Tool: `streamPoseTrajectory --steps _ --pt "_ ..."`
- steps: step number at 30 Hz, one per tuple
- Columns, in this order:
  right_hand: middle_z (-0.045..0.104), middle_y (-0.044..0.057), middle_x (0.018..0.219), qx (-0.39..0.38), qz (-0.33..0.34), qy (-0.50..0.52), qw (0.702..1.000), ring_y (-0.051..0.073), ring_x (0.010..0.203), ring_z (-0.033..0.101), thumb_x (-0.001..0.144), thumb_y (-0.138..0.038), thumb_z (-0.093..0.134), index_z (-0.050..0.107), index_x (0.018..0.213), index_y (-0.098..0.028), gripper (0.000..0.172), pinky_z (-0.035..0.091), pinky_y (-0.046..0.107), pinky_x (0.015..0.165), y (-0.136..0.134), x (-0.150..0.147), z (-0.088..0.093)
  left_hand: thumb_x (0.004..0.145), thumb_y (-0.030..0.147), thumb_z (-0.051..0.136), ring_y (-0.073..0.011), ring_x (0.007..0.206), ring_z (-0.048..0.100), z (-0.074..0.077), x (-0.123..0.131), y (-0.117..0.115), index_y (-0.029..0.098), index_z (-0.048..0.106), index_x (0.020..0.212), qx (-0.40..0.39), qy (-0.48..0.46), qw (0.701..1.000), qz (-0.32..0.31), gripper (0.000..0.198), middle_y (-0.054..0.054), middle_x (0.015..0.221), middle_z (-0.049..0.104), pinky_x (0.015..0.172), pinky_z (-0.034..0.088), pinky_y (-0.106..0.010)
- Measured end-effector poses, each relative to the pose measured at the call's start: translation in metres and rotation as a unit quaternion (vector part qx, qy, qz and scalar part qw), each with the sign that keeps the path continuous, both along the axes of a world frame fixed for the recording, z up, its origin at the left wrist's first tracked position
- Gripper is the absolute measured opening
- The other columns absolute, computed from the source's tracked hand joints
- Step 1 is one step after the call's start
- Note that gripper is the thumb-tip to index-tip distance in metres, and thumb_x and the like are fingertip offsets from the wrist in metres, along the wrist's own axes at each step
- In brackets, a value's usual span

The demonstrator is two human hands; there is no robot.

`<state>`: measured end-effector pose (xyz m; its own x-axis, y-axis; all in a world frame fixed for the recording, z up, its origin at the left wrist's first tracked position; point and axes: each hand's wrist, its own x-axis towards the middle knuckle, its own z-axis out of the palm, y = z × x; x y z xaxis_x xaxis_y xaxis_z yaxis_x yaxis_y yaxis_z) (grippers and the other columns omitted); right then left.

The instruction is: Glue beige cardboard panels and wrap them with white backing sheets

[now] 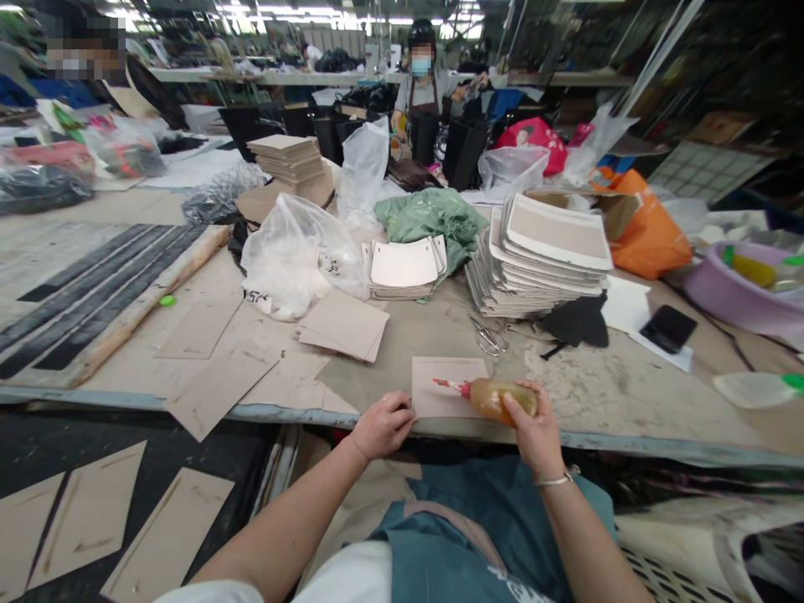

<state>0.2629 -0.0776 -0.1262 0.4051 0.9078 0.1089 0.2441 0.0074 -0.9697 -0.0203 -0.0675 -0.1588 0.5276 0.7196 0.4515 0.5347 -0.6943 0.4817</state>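
Observation:
In my right hand (541, 435) is a squeeze bottle (493, 397) of amber glue, tipped on its side with its red nozzle pointing left. The nozzle is over a beige cardboard piece (433, 404) at the table's front edge; whether it touches cannot be made out. A brownish glue line runs near the far edge of that piece. My left hand (384, 425) is at the card's left corner, fingers curled and pressed together there. Beyond lie loose cardboard pieces (345, 322) and a pair of scissors (487, 337).
A tall stack of white-edged panels (540, 251) stands behind the scissors, beside a smaller stack (403, 266) and a clear plastic bag (301, 255). Glue-marked cards (169, 536) lie on a dark surface at lower left. A phone (669, 328) and purple basin (747, 289) are right. A co-worker (427, 88) faces me.

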Motion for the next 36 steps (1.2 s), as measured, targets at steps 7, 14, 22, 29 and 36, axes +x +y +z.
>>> streamPoseTrajectory --steps 7,14,22,29,36 --pt "0.056 0.005 0.099 0.031 0.066 -0.167 0.983 0.022 0.092 0.053 0.076 -0.045 0.062 0.053 0.101 -0.02 0.037 0.043 0.038 0.085 0.005 -0.015 0.0 0.084 0.019 0.051 -0.0164 0.088 0.053 0.001 -0.001 -0.001 0.017 0.065 0.078 0.005 0.006 1.0 0.01 0.015 -0.007 0.087 0.054 0.083 0.049 -0.032" --pt "0.057 0.005 0.098 0.0 0.154 -0.193 0.969 0.022 0.09 0.055 0.077 -0.044 0.061 0.054 0.1 -0.022 0.033 0.044 0.036 0.083 0.002 -0.007 0.014 0.084 0.019 0.051 -0.016 0.087 0.053 0.0 0.0 -0.001 0.017 0.065 0.079 -0.005 0.004 1.0 0.006 0.015 -0.006 0.083 0.053 0.086 0.048 -0.033" --pt "0.057 0.006 0.099 0.018 0.105 -0.193 0.975 0.023 0.092 0.054 0.076 -0.046 0.06 0.053 0.099 -0.021 0.035 0.044 0.037 0.084 0.016 -0.017 0.015 0.084 0.019 0.051 -0.0166 0.088 0.053 -0.002 0.0 -0.001 0.017 0.065 0.077 -0.003 0.008 1.0 0.008 0.016 -0.007 0.086 0.053 0.086 0.049 -0.035" --pt "0.058 0.003 0.098 -0.054 0.162 -0.132 0.976 0.021 0.088 0.055 0.072 -0.045 0.064 0.055 0.099 -0.022 0.036 0.045 0.035 0.082 0.004 -0.004 0.013 0.084 0.019 0.052 -0.0172 0.089 0.053 -0.001 -0.001 0.0 0.018 0.064 0.079 -0.002 0.009 1.0 -0.001 0.014 -0.007 0.085 0.054 0.085 0.049 -0.035" --pt "0.058 0.004 0.097 -0.039 0.005 -0.047 0.998 0.019 0.081 0.056 0.07 -0.049 0.066 0.052 0.101 -0.021 0.044 0.046 0.033 0.074 -0.012 0.059 0.012 0.085 0.019 0.051 -0.0171 0.091 0.054 -0.001 -0.001 0.001 0.018 0.063 0.079 -0.003 0.005 1.0 0.001 0.013 -0.007 0.087 0.055 0.088 0.049 -0.036"
